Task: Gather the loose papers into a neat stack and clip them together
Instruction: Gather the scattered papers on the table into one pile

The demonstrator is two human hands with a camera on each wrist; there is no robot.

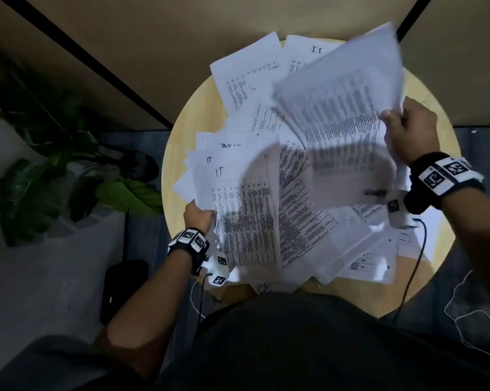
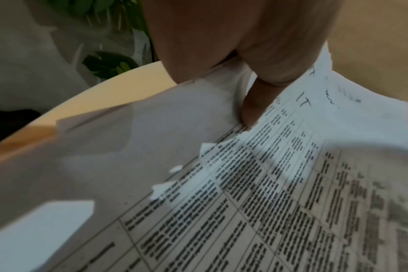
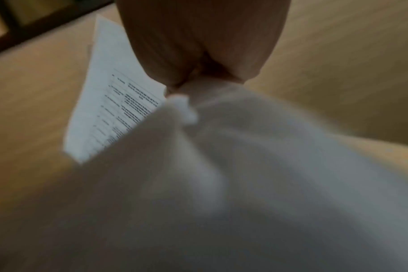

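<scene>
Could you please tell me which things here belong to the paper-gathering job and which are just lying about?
Part of the job:
- white printed sheets scattered over the round wooden table
- blurred bundle of sheets gripped by the right hand
- table-printed sheet pinched by the left hand

Just lying about:
- green leafy plant
- white cable

Handwritten "IT" on several papers (image 1: 238, 176)

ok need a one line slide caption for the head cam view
Both hands gather scattered papers on a round table: left hand and right hand each grip sheets.
</scene>
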